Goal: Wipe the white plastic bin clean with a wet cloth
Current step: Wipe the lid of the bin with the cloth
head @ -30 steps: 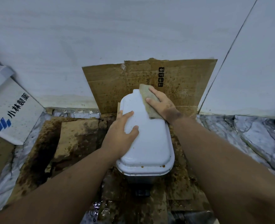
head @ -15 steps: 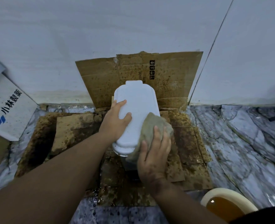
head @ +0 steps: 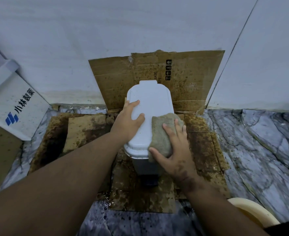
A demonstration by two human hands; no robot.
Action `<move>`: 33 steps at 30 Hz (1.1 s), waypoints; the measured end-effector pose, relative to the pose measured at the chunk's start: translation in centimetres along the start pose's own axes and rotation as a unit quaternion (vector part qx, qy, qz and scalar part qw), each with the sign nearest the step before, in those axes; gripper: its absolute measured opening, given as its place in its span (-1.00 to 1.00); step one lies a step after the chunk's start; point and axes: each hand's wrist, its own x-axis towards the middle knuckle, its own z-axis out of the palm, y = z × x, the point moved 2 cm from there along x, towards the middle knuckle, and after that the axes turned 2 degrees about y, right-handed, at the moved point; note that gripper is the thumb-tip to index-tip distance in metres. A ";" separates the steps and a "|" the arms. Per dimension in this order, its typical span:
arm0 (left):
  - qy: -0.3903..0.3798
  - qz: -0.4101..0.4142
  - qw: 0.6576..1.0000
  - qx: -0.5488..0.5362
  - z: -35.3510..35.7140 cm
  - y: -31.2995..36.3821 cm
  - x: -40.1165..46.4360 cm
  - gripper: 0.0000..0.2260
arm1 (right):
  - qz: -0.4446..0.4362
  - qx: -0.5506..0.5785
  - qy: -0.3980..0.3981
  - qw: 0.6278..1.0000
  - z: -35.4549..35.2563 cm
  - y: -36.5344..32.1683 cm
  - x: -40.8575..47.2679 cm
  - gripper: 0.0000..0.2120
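Leaning against the wall at far left I see a white carton [head: 16, 106] with blue print, then stained cardboard sheets [head: 82, 128] covering the marble floor [head: 259, 142]. My left hand [head: 126, 121] lies flat, fingers spread, on the lid of the white plastic bin [head: 150, 106], which stands on the cardboard before an upright cardboard panel [head: 188, 79]. My right hand [head: 174, 150], fingers spread, presses a grey-green cloth [head: 164, 130] onto the lid's near right corner. A cream basin [head: 252, 212] sits at lower right.
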 end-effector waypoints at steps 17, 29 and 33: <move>0.002 0.018 1.000 -0.003 0.7 -0.7 0.8 -0.47 | -0.125 0.069 -0.011 0.990 -1.9 1.6 1.2 -0.41; -0.004 0.007 1.000 -0.016 0.6 -0.4 0.7 -0.49 | 0.033 0.322 0.029 0.946 0.5 3.9 4.3 -0.53; -0.010 0.014 1.000 -0.014 0.5 -0.5 0.7 -0.45 | 0.082 0.382 0.148 0.908 1.7 1.5 0.9 -0.60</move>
